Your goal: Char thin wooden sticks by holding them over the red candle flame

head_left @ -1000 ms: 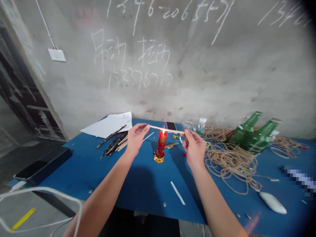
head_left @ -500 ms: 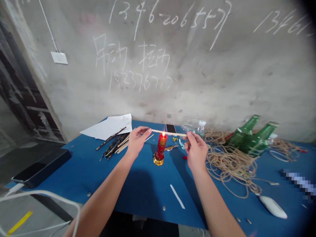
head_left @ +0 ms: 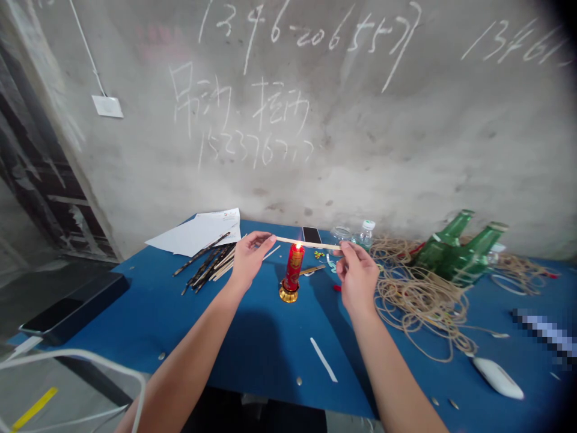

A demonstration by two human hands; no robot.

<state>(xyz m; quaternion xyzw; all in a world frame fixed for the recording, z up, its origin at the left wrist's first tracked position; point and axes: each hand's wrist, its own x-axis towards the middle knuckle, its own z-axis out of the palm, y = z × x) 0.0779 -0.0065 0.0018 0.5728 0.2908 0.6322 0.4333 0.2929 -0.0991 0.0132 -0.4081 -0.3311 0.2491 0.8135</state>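
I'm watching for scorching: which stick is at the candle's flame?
The pale stick held up between the left hand and right hand; the other sticks lie on the blue table.

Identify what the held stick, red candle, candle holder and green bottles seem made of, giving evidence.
Held stick: probably bare wood or bamboo, matt; pale tan colour.
Red candle: likely wax, perhaps wrapped, somewhat glossy; lit at the top.
Candle holder: polished gold finish; bright reflections suggest metal, though metallic plastic is possible.
Green bottles: apparently smooth glass; translucent, with highlights.
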